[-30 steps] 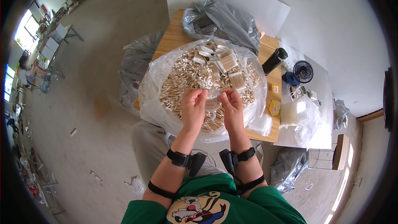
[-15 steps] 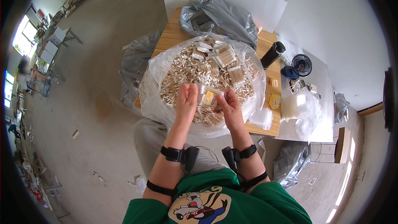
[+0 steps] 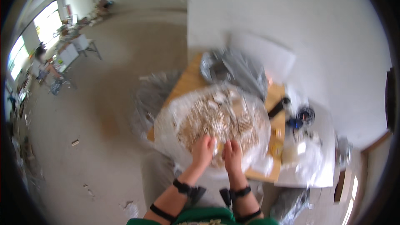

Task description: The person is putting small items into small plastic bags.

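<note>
In front of me a large clear plastic bag (image 3: 164, 135) lies open, full of loose wooden cotton swabs (image 3: 200, 118). Bundles of swabs (image 3: 239, 107) rest on top toward the far right of the heap. Over the near part of the bag, my left hand (image 3: 203, 153) and my right hand (image 3: 233, 155) are closed with fingertips pinched, a short gap apart. Between them is a small clear packet of cotton swabs (image 3: 220, 146) with a yellow card, mostly hidden by the fingers and smeared by motion.
The bag sits on a wooden table (image 3: 189, 73). Behind it is a grey plastic bag (image 3: 237, 68). To the right stand a black bottle (image 3: 278, 107), a small fan (image 3: 306, 116), yellow cards (image 3: 276, 148) and clear bags (image 3: 306, 162). Two people are far left.
My view has tilted up, so the table and hands appear lower. The hands have come closer together, covering more of the packet, and the picture has blurred.
</note>
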{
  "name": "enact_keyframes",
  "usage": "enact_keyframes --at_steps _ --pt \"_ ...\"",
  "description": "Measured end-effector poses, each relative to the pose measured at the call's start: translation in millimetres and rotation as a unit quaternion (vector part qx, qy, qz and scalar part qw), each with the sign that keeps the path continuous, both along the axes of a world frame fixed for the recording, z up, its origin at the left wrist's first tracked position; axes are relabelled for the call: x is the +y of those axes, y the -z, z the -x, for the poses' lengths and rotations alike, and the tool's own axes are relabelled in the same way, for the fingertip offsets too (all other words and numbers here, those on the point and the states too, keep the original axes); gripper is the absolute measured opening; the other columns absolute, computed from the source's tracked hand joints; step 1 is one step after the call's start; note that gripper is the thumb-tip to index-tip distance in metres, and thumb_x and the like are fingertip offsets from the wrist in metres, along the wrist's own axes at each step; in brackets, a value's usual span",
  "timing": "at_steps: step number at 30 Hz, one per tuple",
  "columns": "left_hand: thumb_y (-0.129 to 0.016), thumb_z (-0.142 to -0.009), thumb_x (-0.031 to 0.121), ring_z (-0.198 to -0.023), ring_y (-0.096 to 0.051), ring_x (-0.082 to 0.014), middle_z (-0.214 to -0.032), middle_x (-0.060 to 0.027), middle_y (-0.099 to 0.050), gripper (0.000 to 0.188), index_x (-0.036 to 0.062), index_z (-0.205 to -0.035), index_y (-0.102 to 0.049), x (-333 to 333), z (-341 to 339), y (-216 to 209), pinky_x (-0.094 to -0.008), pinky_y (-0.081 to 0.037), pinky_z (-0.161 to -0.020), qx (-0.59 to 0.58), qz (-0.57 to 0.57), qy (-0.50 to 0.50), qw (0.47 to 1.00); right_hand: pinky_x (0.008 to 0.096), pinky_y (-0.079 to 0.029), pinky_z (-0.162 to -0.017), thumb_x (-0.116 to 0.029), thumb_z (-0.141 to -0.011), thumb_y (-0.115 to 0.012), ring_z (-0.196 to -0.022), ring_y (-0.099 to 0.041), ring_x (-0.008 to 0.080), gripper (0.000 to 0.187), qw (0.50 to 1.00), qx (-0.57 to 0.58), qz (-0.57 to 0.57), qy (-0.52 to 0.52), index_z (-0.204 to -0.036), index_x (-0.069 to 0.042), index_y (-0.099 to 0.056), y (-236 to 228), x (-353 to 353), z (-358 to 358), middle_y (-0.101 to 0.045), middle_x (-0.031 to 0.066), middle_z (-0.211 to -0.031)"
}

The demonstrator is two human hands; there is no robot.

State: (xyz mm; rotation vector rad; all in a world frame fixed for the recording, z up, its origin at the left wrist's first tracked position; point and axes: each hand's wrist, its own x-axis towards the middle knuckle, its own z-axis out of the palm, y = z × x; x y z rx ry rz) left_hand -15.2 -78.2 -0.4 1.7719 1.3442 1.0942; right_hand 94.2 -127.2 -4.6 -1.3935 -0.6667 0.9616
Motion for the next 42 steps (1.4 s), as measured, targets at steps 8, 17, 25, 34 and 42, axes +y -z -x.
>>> enact_keyframes --at_steps 8,17,25,34,42 --pt "-0.055 -0.089 0.019 -0.065 -0.055 -0.0365 -0.071 -0.0158 -0.055 0.019 0.004 -0.079 -0.051 -5.9 -1.2 -0.2 -0.0432 -0.042 -0.056 -0.057 -0.046 -0.027 0.997 0.0217 -0.034 -0.046 -0.023 -0.097 -0.045 -0.052 -0.042 0.0054 0.022 0.988 -0.118 -0.079 0.061 -0.088 -0.004 -0.052 4.5 5.3 -14.9 -0.047 -0.0011 -0.063" --pt "-0.054 -0.09 0.021 -0.066 -0.055 -0.0371 -0.071 -0.0155 -0.056 0.018 0.005 -0.082 -0.051 -2.4 -7.1 10.6 -0.0436 -0.042 -0.055 -0.051 -0.03 -0.033 0.998 0.0205 -0.027 -0.043 -0.024 -0.097 -0.047 -0.05 -0.036 0.0027 0.025 0.993 -0.103 -0.043 0.04 -0.08 -0.007 -0.053 16.0 10.8 -12.8 -0.043 -0.0052 -0.06" --pt "-0.055 -0.09 0.022 -0.052 -0.051 -0.0291 -0.059 -0.0145 -0.052 0.025 0.0031 -0.074 -0.05 12.2 -8.7 15.0 -0.0391 -0.038 -0.05 -0.067 0.005 -0.049 0.997 0.0282 -0.037 -0.047 -0.026 -0.094 -0.049 -0.053 -0.046 0.0097 0.029 0.983 -0.16 0.035 0.082 -0.076 -0.004 -0.057 33.1 24.2 -36.2 -0.051 0.001 -0.06" --pt "-0.052 -0.092 0.021 -0.051 -0.046 -0.028 -0.061 -0.0149 -0.049 0.025 0.0012 -0.078 -0.05 35.5 20.6 -4.7 -0.0379 -0.037 -0.051 -0.031 -0.001 -0.073 0.997 0.0358 -0.042 -0.06 -0.025 -0.095 -0.048 -0.06 -0.051 0.0287 0.032 0.952 -0.276 0.048 0.126 -0.079 0.001 -0.057 12.1 25.1 -66.2 -0.055 0.0173 -0.066" --pt "-0.052 -0.092 0.017 -0.052 -0.045 -0.0273 -0.062 -0.0144 -0.049 0.021 0.0016 -0.078 -0.049 32.4 30.5 -7.8 -0.0367 -0.038 -0.051 -0.021 -0.05 -0.09 0.994 0.0359 -0.047 -0.062 -0.021 -0.093 -0.05 -0.069 -0.059 0.0286 0.023 0.752 -0.642 -0.055 0.14 -0.095 0.001 -0.056 1.5 21.1 -59.6 -0.061 0.0156 -0.084"
